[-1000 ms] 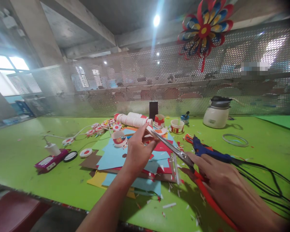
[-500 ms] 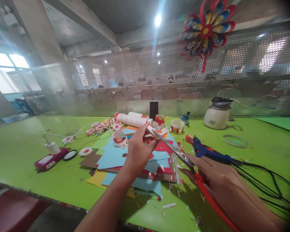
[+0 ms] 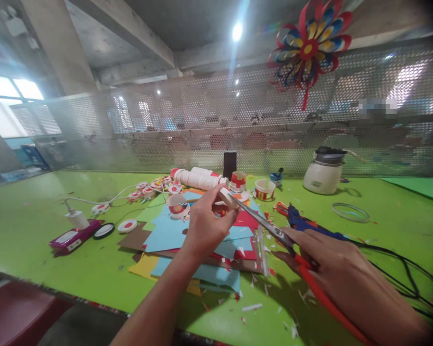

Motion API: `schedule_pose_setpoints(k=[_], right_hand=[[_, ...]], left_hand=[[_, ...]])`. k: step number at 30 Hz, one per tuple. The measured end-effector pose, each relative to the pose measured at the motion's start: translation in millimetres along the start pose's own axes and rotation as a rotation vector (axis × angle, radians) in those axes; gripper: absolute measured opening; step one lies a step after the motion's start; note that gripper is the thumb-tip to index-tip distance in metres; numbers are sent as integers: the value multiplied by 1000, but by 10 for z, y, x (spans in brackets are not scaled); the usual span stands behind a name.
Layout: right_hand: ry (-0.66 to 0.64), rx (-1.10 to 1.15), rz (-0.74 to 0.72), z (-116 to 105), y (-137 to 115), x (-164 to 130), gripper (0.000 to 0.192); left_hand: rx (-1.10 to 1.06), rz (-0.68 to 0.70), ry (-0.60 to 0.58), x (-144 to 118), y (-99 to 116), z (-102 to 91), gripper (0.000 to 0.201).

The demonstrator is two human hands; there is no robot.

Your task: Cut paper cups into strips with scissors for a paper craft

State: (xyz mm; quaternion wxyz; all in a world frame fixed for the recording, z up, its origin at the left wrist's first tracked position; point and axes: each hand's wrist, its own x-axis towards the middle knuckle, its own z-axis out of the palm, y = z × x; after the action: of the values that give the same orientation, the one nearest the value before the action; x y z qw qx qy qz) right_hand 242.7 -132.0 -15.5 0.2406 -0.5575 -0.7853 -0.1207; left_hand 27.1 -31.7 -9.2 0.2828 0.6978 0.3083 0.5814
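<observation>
Between the thumb and fingers of my left hand (image 3: 207, 218) is a small white paper-cup piece (image 3: 228, 197), held above the stacked coloured paper. My right hand (image 3: 332, 264) grips scissors with red handles (image 3: 319, 288). Their metal blades (image 3: 258, 218) point up and left, with the tips at the edge of the white piece. Below lie light blue sheets (image 3: 166, 233) and a red sheet (image 3: 247, 218). A cut cup (image 3: 178, 205) stands just left of my left hand. Part of the white piece is hidden by my fingers.
A blue glue gun (image 3: 306, 223) with black cables lies on the right, near a white pot (image 3: 324, 173). Stacked paper cups (image 3: 198, 179) lie at the back. A purple power strip (image 3: 74, 238) is on the left. Paper scraps (image 3: 252, 306) litter the green table (image 3: 104, 283).
My right hand and the scissors have shifted slightly right and down. The white piece has turned a little in my left hand, showing more of its side.
</observation>
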Motion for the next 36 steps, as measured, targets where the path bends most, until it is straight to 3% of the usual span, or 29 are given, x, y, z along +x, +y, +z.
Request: schedule_pose_setpoints(k=[6, 10, 14, 18, 21, 28, 36], right_hand=[[-216, 427, 117, -81, 24, 120, 35], [-259, 446, 135, -119, 44, 146, 40], [-205, 397, 125, -130, 85, 114, 40], [-75, 239, 238, -117, 163, 114, 46], [-35, 271, 274, -80, 207, 122, 49], [18, 269, 145, 80, 220, 66, 38], [49, 348, 159, 49, 146, 56, 33]], left_hand=[[10, -17, -27, -4, 24, -18, 53], [-32, -91, -82, 5, 59, -33, 54], [-38, -133, -84, 36, 27, -67, 56], [-70, -100, -30, 67, -35, -102, 60], [-163, -86, -46, 67, -35, -94, 61], [-333, -75, -79, 53, 47, -45, 60], [-429, -174, -102, 30, 113, -81, 56]])
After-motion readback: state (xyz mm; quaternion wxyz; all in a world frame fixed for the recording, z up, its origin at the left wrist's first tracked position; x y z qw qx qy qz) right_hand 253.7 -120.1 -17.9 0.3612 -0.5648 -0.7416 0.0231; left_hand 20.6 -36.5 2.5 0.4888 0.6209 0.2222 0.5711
